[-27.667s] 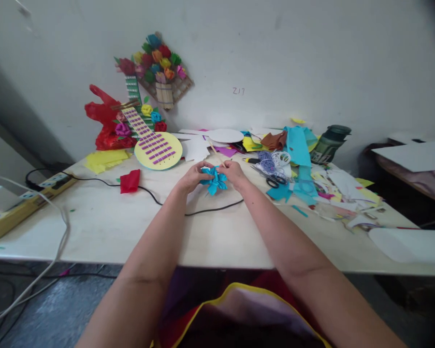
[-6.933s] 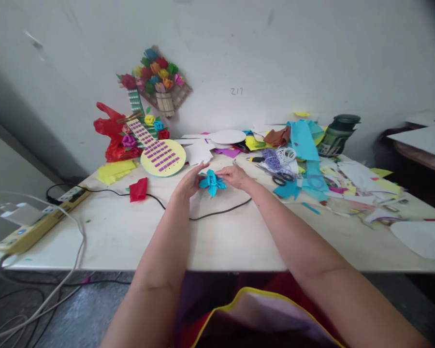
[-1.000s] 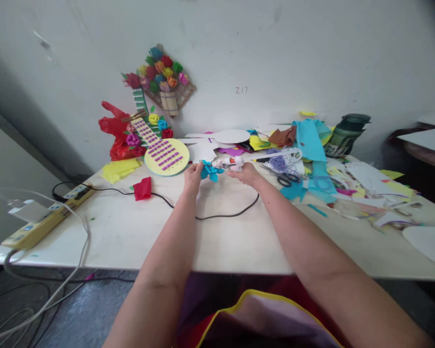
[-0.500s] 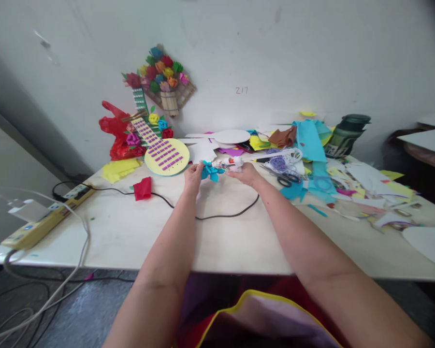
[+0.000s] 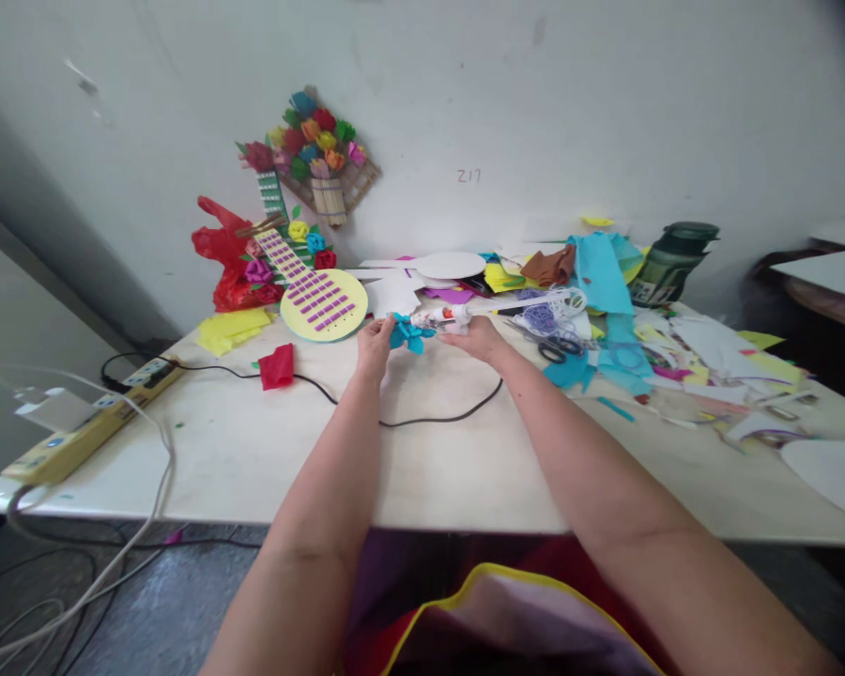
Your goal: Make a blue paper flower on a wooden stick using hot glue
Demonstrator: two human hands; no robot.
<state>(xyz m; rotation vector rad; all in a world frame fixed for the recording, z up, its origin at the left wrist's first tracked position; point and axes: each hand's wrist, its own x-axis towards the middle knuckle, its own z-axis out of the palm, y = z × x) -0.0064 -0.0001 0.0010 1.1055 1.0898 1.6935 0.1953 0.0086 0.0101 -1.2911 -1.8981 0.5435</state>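
Over the middle of the table, my left hand (image 5: 376,345) pinches a blue crepe-paper flower (image 5: 409,334) by its left side. My right hand (image 5: 477,338) is wrapped round a white hot glue gun (image 5: 451,314), whose nozzle end points left and meets the flower. Whether the nozzle touches the paper I cannot tell. A long white glue stick (image 5: 514,300) juts out of the gun's back toward the right. Just left and behind lies a yellow guitar-shaped cutout (image 5: 328,305) with purple strips. A red folded paper piece (image 5: 277,367) rests nearer the power strip.
A black cord (image 5: 457,418) loops across the table from a yellow power strip (image 5: 84,427). Scissors (image 5: 560,349), yarn (image 5: 553,319), blue paper (image 5: 609,272) and scraps (image 5: 732,357) crowd the right side. A dark green bottle (image 5: 676,265) leans at the back right.
Almost nothing differs. Both hands keep their place, with the flower and the glue gun held together much as before; the gun has shifted only very slightly.
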